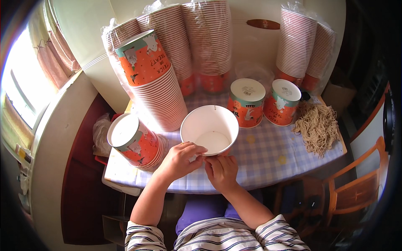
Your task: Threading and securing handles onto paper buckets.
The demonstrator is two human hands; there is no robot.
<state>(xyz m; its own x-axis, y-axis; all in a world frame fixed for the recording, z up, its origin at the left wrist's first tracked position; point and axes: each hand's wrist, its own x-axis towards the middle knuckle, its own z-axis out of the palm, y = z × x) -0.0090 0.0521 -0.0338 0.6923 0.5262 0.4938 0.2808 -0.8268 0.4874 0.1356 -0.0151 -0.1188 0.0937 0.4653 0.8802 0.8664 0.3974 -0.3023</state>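
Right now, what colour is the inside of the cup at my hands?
White inside the cup; clearest in the head view.

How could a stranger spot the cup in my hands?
Over the checked tablecloth, find your left hand and right hand. The cup at them shows its open white inside, unlike the two closed-topped cups to its right.

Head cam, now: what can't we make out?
Head view:
- Open paper bucket: outer print mostly hidden by its own rim.
- Right hand: fingertips hidden by its curled fingers; anything pinched there can't be told.
- Third wrapped stack from left: top cut off by upper edge.
- Wooden chair: lower legs lost in shadow.
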